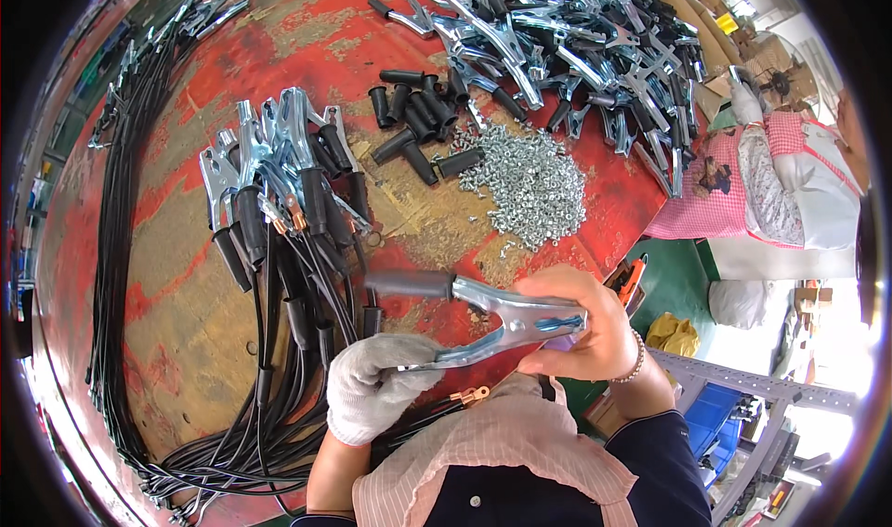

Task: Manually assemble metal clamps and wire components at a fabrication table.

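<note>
"Right grip [606,332], the bare one, what is it holding?"

"It is holding a silver clamp [516,330] by its jaw end, quite closed around it, with fingers pressing on the upper side and the thumb lying below."

"And the left grip [376,392]?"

"That one is wearing a pale knitted glove. Its fingers are curling inward, and the tip of the clamp's bare lower handle is touching them. Whether they are pinching it, I cannot tell."

"So where is the clamp staying?"

"Between both grips, its two handles are pointing left and spreading apart. One black sleeve [409,284] is covering the upper handle, just beyond the left grip."

"What is lying around?"

"Beyond the right grip, small silver metal pieces [539,188] are forming a heap on the worktop [177,313]; farther, a clamp pile [557,44] is spreading. Left of the left grip, black cables [279,434] are running."
</note>
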Demonstrator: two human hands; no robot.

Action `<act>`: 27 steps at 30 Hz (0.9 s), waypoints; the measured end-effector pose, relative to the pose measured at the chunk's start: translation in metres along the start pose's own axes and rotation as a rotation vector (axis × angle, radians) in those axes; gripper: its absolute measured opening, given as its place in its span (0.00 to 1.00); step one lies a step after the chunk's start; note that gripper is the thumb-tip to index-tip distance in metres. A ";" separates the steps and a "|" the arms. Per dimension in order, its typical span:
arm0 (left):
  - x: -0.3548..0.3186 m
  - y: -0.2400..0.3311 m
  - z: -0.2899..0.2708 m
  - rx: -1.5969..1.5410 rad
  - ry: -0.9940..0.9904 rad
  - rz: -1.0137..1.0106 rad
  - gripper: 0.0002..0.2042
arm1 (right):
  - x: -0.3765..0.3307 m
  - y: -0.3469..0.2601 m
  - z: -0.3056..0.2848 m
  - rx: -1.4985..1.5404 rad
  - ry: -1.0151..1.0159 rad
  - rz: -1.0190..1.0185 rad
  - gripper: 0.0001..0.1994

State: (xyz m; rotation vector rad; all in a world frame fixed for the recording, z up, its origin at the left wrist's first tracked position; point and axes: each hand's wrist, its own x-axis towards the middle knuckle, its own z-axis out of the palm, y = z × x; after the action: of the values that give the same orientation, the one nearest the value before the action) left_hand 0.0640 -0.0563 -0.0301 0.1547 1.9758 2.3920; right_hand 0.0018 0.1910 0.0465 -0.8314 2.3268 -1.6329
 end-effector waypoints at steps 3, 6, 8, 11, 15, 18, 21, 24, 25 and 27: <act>-0.004 0.009 0.002 -0.279 0.029 -0.191 0.08 | -0.003 0.002 -0.004 0.076 -0.012 0.106 0.26; 0.000 0.013 0.002 -0.407 0.004 -0.237 0.08 | -0.008 0.007 -0.004 0.154 -0.012 0.186 0.24; 0.000 0.013 0.001 -0.391 -0.013 -0.234 0.09 | -0.008 0.008 -0.005 0.160 -0.015 0.206 0.24; 0.000 0.014 0.001 -0.374 -0.011 -0.254 0.10 | -0.009 0.007 -0.005 0.166 -0.014 0.249 0.24; -0.001 0.012 -0.002 -0.370 -0.017 -0.270 0.10 | -0.008 0.007 -0.004 0.173 -0.011 0.242 0.24; -0.001 0.014 -0.002 -0.336 -0.016 -0.263 0.09 | -0.007 0.008 -0.003 0.137 -0.018 0.230 0.24; 0.005 0.012 -0.003 0.016 -0.089 -0.035 0.09 | -0.004 0.008 -0.006 -0.069 -0.097 0.187 0.26; 0.022 0.008 0.000 0.535 -0.246 0.334 0.11 | -0.002 0.013 -0.003 -0.312 -0.184 0.162 0.29; 0.024 0.010 0.007 0.581 -0.275 0.375 0.13 | -0.003 0.015 0.000 -0.337 -0.191 0.148 0.31; 0.026 0.017 0.018 0.660 -0.320 0.433 0.14 | -0.012 0.034 0.005 -0.474 -0.141 -0.015 0.31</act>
State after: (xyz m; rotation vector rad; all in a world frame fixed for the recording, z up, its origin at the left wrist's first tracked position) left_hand 0.0408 -0.0400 -0.0090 0.9948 2.6600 1.6159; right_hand 0.0026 0.2019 0.0115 -1.0105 2.6419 -0.9924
